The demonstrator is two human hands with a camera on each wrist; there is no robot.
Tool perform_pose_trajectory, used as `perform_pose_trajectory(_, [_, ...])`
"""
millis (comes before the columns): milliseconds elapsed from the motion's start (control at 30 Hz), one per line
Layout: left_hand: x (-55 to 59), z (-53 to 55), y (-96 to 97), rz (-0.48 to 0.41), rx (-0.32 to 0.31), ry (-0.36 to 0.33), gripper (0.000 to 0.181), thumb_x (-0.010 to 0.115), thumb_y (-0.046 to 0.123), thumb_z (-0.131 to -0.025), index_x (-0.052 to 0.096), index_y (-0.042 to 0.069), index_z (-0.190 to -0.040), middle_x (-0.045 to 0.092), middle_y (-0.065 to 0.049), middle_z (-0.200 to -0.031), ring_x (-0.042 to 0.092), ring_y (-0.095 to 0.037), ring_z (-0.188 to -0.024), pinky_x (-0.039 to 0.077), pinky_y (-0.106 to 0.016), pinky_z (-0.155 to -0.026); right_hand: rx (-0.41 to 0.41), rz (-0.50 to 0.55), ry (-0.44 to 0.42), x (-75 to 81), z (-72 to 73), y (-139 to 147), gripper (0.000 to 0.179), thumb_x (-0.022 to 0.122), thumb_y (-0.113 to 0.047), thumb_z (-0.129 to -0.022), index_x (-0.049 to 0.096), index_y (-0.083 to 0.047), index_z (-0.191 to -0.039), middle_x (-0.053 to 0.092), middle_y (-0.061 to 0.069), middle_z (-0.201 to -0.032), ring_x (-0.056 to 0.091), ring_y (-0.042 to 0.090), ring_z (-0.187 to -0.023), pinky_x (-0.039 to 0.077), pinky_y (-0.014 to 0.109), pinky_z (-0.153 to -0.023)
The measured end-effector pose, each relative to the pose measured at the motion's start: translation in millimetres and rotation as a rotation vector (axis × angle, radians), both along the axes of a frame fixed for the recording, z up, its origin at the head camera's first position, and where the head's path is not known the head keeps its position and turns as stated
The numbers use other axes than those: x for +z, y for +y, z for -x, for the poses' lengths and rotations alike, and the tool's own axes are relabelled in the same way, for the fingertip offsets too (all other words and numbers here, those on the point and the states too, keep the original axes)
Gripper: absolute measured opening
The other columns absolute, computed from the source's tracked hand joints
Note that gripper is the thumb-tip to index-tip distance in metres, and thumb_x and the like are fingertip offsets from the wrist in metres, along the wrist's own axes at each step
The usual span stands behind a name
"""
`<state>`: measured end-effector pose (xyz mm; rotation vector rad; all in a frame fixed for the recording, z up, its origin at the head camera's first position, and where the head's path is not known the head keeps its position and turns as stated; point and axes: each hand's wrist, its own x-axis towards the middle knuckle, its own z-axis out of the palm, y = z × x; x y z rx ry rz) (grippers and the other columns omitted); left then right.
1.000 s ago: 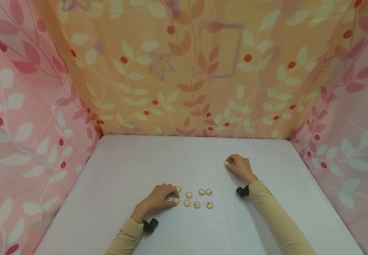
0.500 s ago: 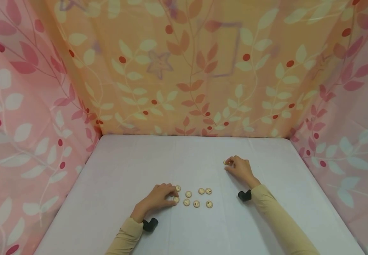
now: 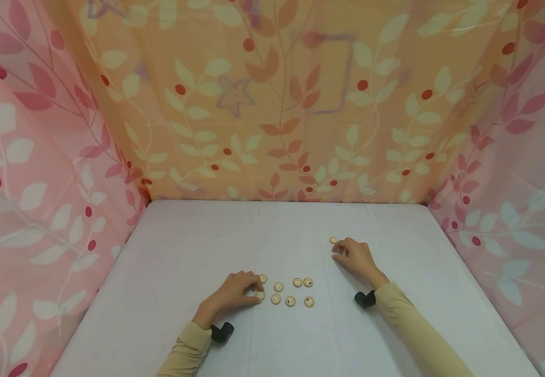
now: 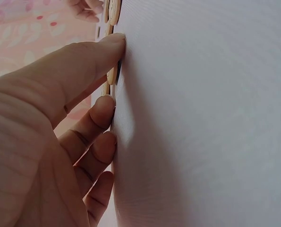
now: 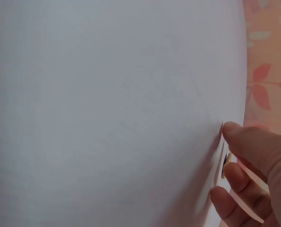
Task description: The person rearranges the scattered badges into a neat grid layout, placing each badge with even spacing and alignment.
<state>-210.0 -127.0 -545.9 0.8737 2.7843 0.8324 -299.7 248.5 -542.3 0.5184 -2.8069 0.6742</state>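
Several small round wooden discs with dark printed marks lie on the white table, mostly in two short rows. At the left end of the nearer row, my left hand [image 3: 237, 290] has thumb and index finger at opposite edges of one wooden disc [image 3: 260, 296]. In the left wrist view the thumb [image 4: 107, 47] overlaps that disc [image 4: 112, 74], its tip down at the cloth. Farther back on the right, my right hand [image 3: 356, 255] holds nothing, its fingers loosely bent. A lone wooden disc [image 3: 333, 240] lies just beyond its fingertips; the right wrist view shows this disc [image 5: 226, 165] edge-on.
Other discs, such as one at the row's right end [image 3: 309, 302] and one at the far row's right [image 3: 307, 282], lie between the hands. The white table [image 3: 197, 235] meets an orange leaf-patterned curtain [image 3: 282, 104] behind, with pink ones on both sides.
My right hand has let go of the lone disc, leaving it on the table, and drawn back slightly toward me. The left hand has stayed in place.
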Motion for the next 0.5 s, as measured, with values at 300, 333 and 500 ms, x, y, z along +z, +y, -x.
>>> perform_pose_trajectory(300, [2.6, -2.0, 0.4, 0.000, 0.007, 0.017, 0.019, 0.070, 0.033, -0.080, 0.061, 0.023, -0.094, 0.058, 0.012, -0.089, 0.045, -0.006, -0.084, 0.032, -0.038, -0.083, 0.053, 0.006, 0.015, 0.0, -13.1, -3.6, 0.015, 0.077, -0.024, -0.074, 0.068, -0.019, -0.085, 0.059, -0.006, -0.076, 0.050, 0.006, -0.065, 0.038, 0.026, -0.063])
perform_pose_trajectory(333, [2.5, -2.1, 0.4, 0.000, 0.008, 0.018, 0.019, 0.070, 0.033, -0.080, 0.061, 0.023, -0.094, 0.058, 0.012, -0.089, 0.045, -0.005, -0.084, 0.033, -0.038, -0.083, 0.064, 0.011, 0.019, 0.3, -14.6, -4.6, 0.015, 0.078, -0.024, -0.074, 0.068, -0.019, -0.084, 0.060, -0.006, -0.076, 0.051, 0.007, -0.065, 0.038, 0.026, -0.063])
perform_pose_trajectory(500, [0.7, -2.4, 0.3, -0.002, 0.010, 0.015, 0.019, 0.071, 0.033, -0.080, 0.062, 0.024, -0.093, 0.058, 0.012, -0.089, 0.045, -0.004, -0.084, 0.033, -0.038, -0.083, 0.107, 0.008, 0.026, 3.3, -23.6, -12.1, 0.016, 0.078, -0.024, -0.073, 0.069, -0.018, -0.085, 0.060, -0.006, -0.075, 0.053, 0.009, -0.067, 0.039, 0.029, -0.065])
